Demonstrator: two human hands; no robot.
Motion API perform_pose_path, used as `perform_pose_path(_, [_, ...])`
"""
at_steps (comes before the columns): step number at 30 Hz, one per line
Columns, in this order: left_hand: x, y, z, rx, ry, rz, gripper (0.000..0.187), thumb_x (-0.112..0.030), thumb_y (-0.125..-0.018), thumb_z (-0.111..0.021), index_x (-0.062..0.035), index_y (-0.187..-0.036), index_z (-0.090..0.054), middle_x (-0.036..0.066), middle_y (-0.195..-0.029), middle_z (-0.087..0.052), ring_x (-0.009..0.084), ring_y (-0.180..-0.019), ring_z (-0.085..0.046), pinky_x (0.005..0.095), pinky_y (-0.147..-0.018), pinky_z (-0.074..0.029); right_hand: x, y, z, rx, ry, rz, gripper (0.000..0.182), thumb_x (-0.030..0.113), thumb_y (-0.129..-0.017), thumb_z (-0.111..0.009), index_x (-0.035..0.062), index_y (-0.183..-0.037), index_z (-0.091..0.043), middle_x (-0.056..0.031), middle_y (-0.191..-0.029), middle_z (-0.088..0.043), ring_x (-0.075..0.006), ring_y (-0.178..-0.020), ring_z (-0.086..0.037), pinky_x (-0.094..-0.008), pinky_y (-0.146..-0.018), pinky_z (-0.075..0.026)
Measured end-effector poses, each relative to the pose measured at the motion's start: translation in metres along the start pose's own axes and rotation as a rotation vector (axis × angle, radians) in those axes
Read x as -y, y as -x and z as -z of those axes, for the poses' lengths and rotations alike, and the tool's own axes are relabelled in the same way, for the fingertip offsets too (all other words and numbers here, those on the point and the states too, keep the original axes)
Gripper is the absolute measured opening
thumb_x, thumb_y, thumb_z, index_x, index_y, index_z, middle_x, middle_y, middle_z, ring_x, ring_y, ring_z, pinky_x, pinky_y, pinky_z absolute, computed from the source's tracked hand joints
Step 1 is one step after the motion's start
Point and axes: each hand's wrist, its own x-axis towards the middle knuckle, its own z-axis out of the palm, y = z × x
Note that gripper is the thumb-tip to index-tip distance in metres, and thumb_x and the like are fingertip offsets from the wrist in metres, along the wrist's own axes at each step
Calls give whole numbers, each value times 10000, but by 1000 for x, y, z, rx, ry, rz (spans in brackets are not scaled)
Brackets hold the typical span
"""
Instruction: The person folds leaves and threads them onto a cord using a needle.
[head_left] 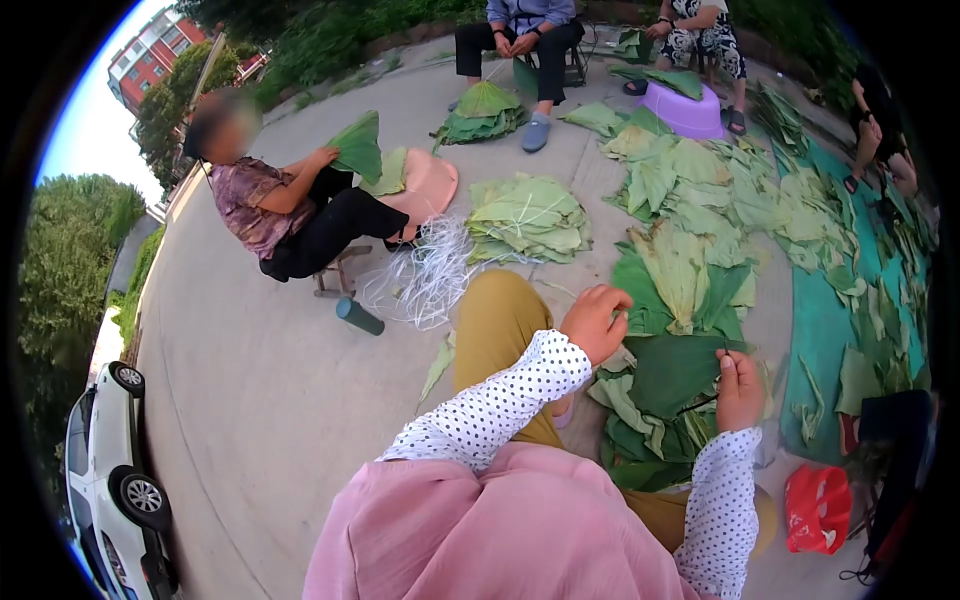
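Note:
Over my lap, my right hand (739, 390) pinches the edge of a dark green leaf (672, 375) between thumb and fingers. My left hand (597, 322) is at the leaf's upper left, its fingers curled; what they hold, if anything, is too small to tell. Just beyond the leaf lies a pile of large leaves (680, 265), with a pale yellow-green one on top. More leaves (640, 440) lie below the held leaf, between my knees. A stack of pale leaves (528, 220) tied with white string sits ahead to the left, beside a heap of white strings (430, 272).
A seated person (260, 200) at the left holds a leaf near a pink basin (430, 190). Other people sit at the back by a purple basin (682, 110). A green cup (359, 316), a red bag (818, 508) and a white car (115, 480) are around.

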Motion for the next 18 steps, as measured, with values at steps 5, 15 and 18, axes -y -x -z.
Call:
perform_pose_path(5, [-44, 30, -49, 332, 482, 185, 372, -86, -840, -597, -47, -1199, -508, 128, -1106, -528, 234, -1059, -551, 356, -822, -492, 7, 17, -25, 228, -95, 71, 106, 56, -907, -548, -3, -948, -626, -68, -846, -583, -160, -799, -560, -270, -738, -439])
perform_pose_path(15, [-49, 29, -49, 294, 441, 231, 506, -132, -833, -639, -53, -1287, -430, 145, -1174, -536, 221, -1063, -552, 346, -850, -477, 10, 23, -31, 444, -486, -62, 123, 68, -940, -513, -12, -948, -607, -145, -1253, -543, -124, -860, -580, -246, -700, -481])
perform_pose_path(18, [-45, 26, -49, 305, 514, 258, 462, -112, -852, -623, -29, -1268, -442, 122, -1115, -573, 192, -1004, -575, 321, -844, -474, 9, 21, -31, 452, -500, -71, 142, 77, -941, -516, -11, -981, -620, -151, -1308, -512, -118, -874, -591, -242, -686, -491])
